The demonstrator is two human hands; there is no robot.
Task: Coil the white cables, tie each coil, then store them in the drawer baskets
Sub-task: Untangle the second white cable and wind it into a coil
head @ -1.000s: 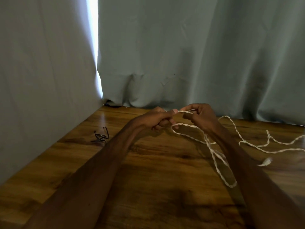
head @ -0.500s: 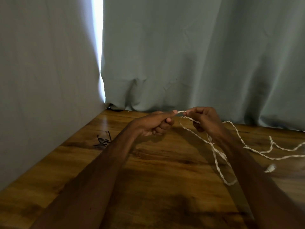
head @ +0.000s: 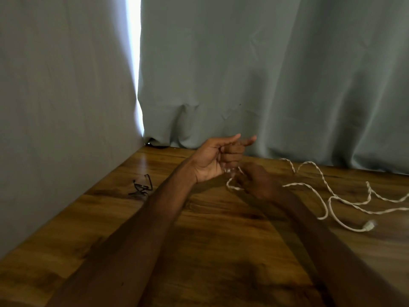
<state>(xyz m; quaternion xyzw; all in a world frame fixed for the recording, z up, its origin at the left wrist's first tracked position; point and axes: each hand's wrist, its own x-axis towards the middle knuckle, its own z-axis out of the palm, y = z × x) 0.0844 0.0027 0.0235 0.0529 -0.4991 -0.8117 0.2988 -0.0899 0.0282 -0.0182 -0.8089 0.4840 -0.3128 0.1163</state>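
The white cable lies lengthwise left to right near the table's far edge, with its plug toward the right edge. Its left end reaches the left hand, whose lower fingers curl on it while thumb and forefinger stick out. The right hand, just beside it, covers a small loop, and I cannot tell its grip.

I see one white twisted cable, uncoiled and untied, sprawling in loose bends over the worktop at the right of the frame. Its small white plug lies at lower right. A short loop at centre frame is held in the right hand.
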